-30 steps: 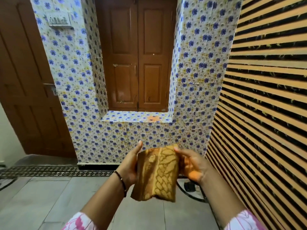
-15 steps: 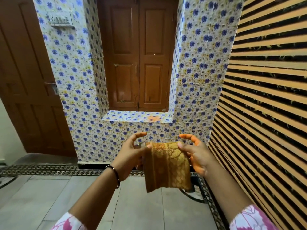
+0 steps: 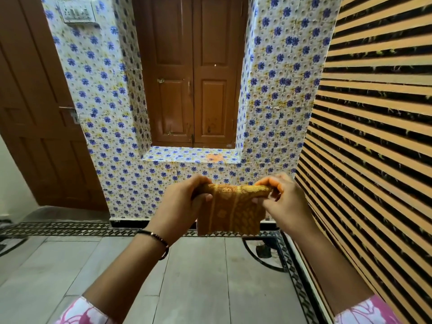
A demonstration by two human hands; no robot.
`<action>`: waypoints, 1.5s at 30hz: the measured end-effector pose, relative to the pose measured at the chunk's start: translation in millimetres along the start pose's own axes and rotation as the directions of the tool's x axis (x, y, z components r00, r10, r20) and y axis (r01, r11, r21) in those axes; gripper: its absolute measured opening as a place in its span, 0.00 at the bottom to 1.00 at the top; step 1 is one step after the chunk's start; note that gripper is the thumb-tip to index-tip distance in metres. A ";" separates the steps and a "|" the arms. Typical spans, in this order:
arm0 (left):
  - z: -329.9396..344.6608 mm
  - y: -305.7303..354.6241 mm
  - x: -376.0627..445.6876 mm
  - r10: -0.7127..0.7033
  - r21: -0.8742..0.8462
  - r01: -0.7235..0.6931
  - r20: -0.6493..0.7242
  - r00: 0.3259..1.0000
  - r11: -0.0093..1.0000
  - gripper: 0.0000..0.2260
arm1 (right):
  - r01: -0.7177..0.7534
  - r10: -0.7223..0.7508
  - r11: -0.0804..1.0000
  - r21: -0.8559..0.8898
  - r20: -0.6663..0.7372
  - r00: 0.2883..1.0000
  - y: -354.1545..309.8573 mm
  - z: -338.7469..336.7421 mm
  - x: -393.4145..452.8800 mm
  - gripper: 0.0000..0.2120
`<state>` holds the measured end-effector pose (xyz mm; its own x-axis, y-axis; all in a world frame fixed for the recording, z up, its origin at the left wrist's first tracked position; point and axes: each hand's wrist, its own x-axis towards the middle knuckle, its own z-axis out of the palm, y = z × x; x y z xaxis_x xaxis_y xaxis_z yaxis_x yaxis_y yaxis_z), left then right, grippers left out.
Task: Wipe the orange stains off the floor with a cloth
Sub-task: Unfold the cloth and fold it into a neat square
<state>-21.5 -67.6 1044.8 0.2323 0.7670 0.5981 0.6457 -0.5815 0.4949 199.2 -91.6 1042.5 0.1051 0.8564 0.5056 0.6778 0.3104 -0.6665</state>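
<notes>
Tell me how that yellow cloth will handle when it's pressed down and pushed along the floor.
Probably floppy: the cloth hangs limp below where the left hand and right hand grip its top edge. Likely light, since fingertips hold it. Its woven texture should drag rather than slide.

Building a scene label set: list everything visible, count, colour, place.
cloth: 1, orange-yellow patterned, held up at centre
orange stain: 1, on the tiled sill
window shutters: 2, brown, in the recess
door: 1, brown, left
switch plate: 1, pale, top left
slatted panel: 1, orange and black, right
floor: grey slabs, patterned border
bracelet: 1, dark, left wrist
left hand: grips cloth's left end
right hand: grips cloth's right end
</notes>
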 end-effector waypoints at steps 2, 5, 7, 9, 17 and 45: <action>0.1 -0.1 -2.8 0.012 -0.039 -0.012 0.002 1.000 0.999 0.08 | 0.004 -0.004 1.000 0.018 -0.006 1.000 1.8 -7.5 -1.2 0.13; 0.9 8.9 -8.3 -0.045 -0.207 0.044 0.001 0.999 0.977 0.05 | -0.145 0.089 0.812 0.566 0.125 0.988 1.4 -18.3 -7.7 0.08; 4.2 24.8 -12.0 -0.119 -0.410 0.127 0.046 0.992 0.903 0.07 | -0.316 0.207 0.477 0.820 0.245 0.947 6.0 -9.2 -15.1 0.11; 10.3 41.1 -15.2 -0.167 -0.446 0.162 0.029 0.986 0.880 0.08 | -0.457 0.256 0.207 0.865 0.403 0.879 10.7 10.8 -28.8 0.24; 19.7 47.5 -38.4 -0.268 -0.280 0.249 -0.028 0.963 0.927 0.12 | -0.618 0.288 0.152 0.771 0.564 0.774 9.1 26.2 -80.3 0.23; -55.9 46.5 -208.1 0.203 -0.707 0.641 0.703 0.682 0.298 0.28 | -0.367 0.570 0.571 0.734 -0.033 0.821 -136.2 3.5 -316.5 0.34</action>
<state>-80.5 -269.4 978.6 0.8007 0.5956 0.0648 -0.1734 0.1270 0.9766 71.0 -403.5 971.3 0.4971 0.8661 0.0528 -0.1855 0.1656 -0.9686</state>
